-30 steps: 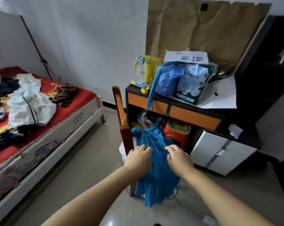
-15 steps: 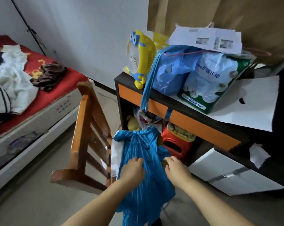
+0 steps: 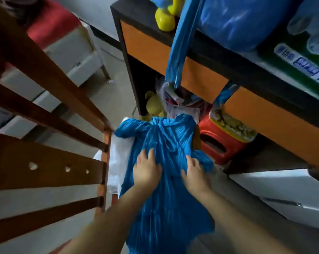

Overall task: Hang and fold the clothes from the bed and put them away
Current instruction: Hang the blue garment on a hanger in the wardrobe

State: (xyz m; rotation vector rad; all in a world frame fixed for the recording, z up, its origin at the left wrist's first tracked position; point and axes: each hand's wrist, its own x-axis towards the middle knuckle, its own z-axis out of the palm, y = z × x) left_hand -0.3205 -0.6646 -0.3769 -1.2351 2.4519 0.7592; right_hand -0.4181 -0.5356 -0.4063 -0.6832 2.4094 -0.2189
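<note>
A bright blue pleated dress (image 3: 164, 208) lies spread over the seat of a wooden chair (image 3: 45, 162), its collar end pointing at the cabinet and its skirt hanging toward me. My left hand (image 3: 146, 170) rests palm down on the dress with fingers spread. Just to its right, my right hand (image 3: 195, 174) presses flat on the dress too. A white garment (image 3: 116, 162) shows under the dress at the seat's left edge. A corner of the red-covered bed (image 3: 50, 22) appears at the upper left.
The chair's slatted back fills the left. A black and orange cabinet (image 3: 200, 77) stands close ahead, holding a blue bag (image 3: 237, 21), a yellow fan's foot (image 3: 165, 21) and a green pack. A red stool (image 3: 219, 142) and a yellow toy sit in its lower opening.
My head has moved forward and down, so the chair and dress look much closer. Both hands have gone from gripping the dress to lying flat on it.
</note>
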